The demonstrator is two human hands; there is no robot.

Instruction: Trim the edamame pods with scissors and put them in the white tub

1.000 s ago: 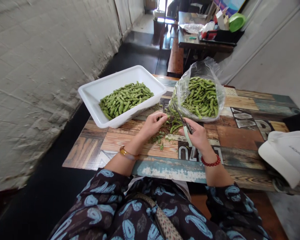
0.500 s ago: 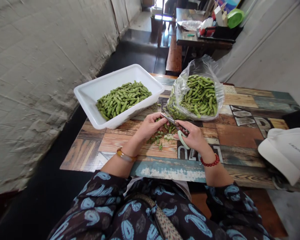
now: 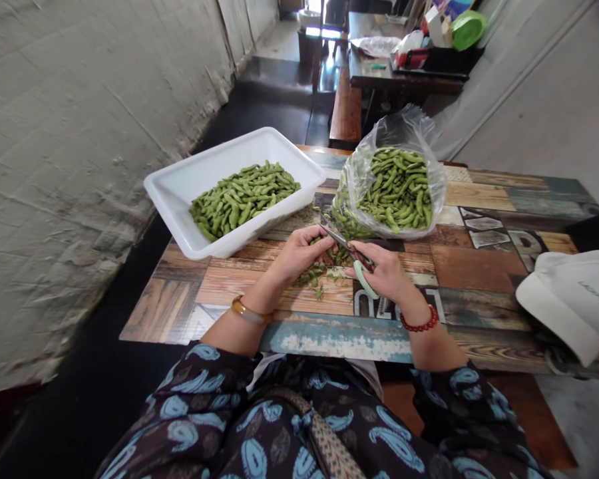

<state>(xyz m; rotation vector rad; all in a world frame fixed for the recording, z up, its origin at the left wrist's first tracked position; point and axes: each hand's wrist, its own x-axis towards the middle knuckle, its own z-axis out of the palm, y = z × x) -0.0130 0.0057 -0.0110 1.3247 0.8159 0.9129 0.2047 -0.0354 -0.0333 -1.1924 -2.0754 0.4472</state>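
Note:
In my right hand (image 3: 387,271) is a pair of scissors (image 3: 363,278) with pale green handles, fingers wrapped through and round them. Its blades point left, slightly parted, right at the fingertips of my left hand (image 3: 302,251). That hand is closed in a pinch; an edamame pod seems to be in it, mostly hidden by the fingers. Green trimmings (image 3: 315,276) and bits of pod lie on the table under both hands. Beyond my left hand stands a white plastic tub (image 3: 174,209) with many edamame pods (image 3: 244,199). A clear plastic bag (image 3: 352,189) full of pods (image 3: 402,189) sits beyond my right hand.
The patchwork wood table (image 3: 479,263) has a white cap (image 3: 569,306) at its right end. A rough white wall (image 3: 80,146) runs along the left. Further back are a wooden bench (image 3: 346,110) and another table (image 3: 374,76) with a black tray of items.
The scissor blades have parted a little at my left fingertips. Both hands stay in nearly the same place, and the view has shifted very slightly.

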